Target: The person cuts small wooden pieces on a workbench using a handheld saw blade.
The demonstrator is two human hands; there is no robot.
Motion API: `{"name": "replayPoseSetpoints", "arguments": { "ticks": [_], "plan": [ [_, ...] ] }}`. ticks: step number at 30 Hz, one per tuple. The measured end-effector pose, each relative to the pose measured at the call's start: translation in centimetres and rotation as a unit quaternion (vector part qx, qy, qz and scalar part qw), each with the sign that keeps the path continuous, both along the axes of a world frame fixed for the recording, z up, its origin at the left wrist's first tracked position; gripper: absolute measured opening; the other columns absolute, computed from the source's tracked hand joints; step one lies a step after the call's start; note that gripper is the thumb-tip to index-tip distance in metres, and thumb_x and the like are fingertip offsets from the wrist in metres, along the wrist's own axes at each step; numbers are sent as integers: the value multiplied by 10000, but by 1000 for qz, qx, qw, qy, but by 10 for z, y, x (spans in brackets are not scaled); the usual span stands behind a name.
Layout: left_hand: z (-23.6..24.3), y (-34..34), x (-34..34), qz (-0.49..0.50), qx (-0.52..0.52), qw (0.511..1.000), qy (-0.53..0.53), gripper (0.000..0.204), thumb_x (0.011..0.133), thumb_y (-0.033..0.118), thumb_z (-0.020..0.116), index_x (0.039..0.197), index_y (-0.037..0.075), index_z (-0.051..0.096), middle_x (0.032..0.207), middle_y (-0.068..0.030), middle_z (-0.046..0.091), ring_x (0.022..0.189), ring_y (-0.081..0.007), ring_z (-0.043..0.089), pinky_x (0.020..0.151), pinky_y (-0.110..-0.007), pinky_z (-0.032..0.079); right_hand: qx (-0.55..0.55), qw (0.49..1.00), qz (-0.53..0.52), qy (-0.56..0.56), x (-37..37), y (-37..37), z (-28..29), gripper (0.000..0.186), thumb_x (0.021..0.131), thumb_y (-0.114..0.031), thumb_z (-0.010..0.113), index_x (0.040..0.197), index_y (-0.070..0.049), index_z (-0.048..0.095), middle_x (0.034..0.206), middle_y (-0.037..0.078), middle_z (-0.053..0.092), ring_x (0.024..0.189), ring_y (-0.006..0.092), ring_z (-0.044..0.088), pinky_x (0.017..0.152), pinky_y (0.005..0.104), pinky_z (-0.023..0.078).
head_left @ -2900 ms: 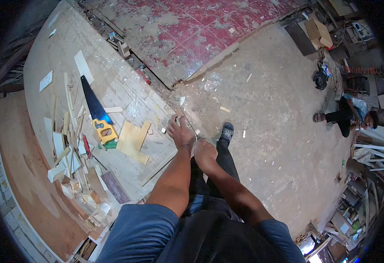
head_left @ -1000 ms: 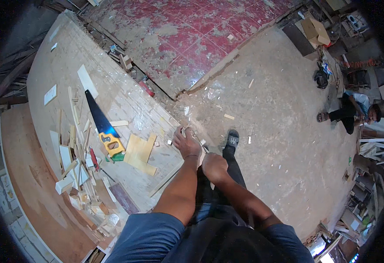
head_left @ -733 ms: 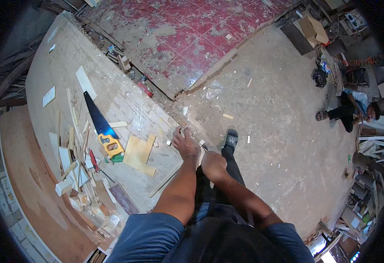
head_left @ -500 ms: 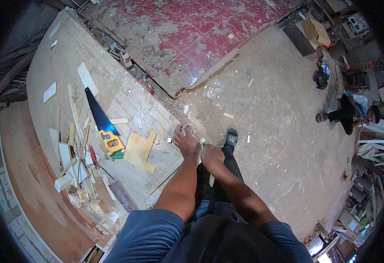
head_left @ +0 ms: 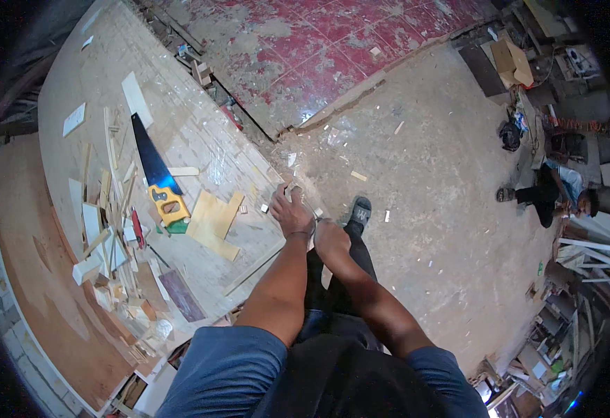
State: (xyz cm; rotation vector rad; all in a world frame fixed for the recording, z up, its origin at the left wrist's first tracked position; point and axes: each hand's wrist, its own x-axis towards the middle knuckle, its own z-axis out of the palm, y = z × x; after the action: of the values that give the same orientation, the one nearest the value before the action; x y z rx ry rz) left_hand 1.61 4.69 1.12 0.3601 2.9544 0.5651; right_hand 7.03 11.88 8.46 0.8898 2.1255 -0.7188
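At the right edge of the pale work table (head_left: 179, 118), my left hand (head_left: 294, 212) presses down with its fingers apart. A small pale wood block (head_left: 264, 208) sits just left of its fingers, and another small block (head_left: 319, 212) shows between my two hands. My right hand (head_left: 333, 242) is closed in a fist against the left wrist, just off the table edge; what it grips is hidden beneath it. On the table to the left lie a handsaw (head_left: 157, 171) with a yellow handle and a notched piece of thin plywood (head_left: 214, 223).
Wood offcuts (head_left: 113, 230) and a red-handled tool (head_left: 137, 228) crowd the table's left side. A brown board (head_left: 47, 258) lies beyond them. Red tiles (head_left: 333, 56) cover the floor ahead. At the right a person (head_left: 562, 188) sits near scrap wood and a cardboard box (head_left: 510, 63).
The view has shifted slightly, so the table and saw sit a little further left and the saw handle higher. Both hands stay together at the table edge in nearly the same pose.
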Motion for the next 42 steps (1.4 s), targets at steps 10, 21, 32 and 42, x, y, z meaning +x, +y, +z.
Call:
{"name": "replayPoseSetpoints", "arguments": {
  "ticks": [10, 21, 32, 42],
  "plan": [
    [-2, -2, 2, 9, 29, 1000, -1, 338, 776, 95, 558, 1112, 133, 573, 1346, -111, 370, 1273, -346, 333, 1049, -509, 232, -22, 998, -20, -49, -13, -2, 11, 338, 911, -180, 449, 1097, -3, 668, 1152, 240, 641, 1056, 381, 643, 874, 466, 523],
    [-1, -3, 6, 8, 38, 999, 17, 349, 769, 66, 551, 1110, 137, 563, 1335, -108, 388, 1262, -355, 349, 1038, -509, 245, -27, 999, -27, -34, 4, 5, -1, 310, 887, -175, 493, 1052, 8, 682, 1097, 238, 661, 1003, 391, 661, 828, 466, 539],
    [-10, -13, -1, 22, 18, 999, 24, 309, 791, 91, 545, 1095, 143, 555, 1367, -110, 377, 1281, -355, 333, 1047, -512, 239, -30, 999, 1, -12, 4, -6, 27, 297, 890, -167, 499, 1046, 7, 682, 1067, 228, 673, 978, 388, 670, 814, 449, 550],
    [-5, -15, 0, 21, 5, 1000, -10, 337, 790, 97, 554, 1122, 150, 532, 1363, -107, 358, 1287, -365, 319, 1059, -528, 225, -24, 999, 3, -22, 13, -6, 37, 305, 895, -158, 454, 1057, 9, 653, 1081, 292, 639, 982, 407, 660, 818, 492, 536]
  ]
}}
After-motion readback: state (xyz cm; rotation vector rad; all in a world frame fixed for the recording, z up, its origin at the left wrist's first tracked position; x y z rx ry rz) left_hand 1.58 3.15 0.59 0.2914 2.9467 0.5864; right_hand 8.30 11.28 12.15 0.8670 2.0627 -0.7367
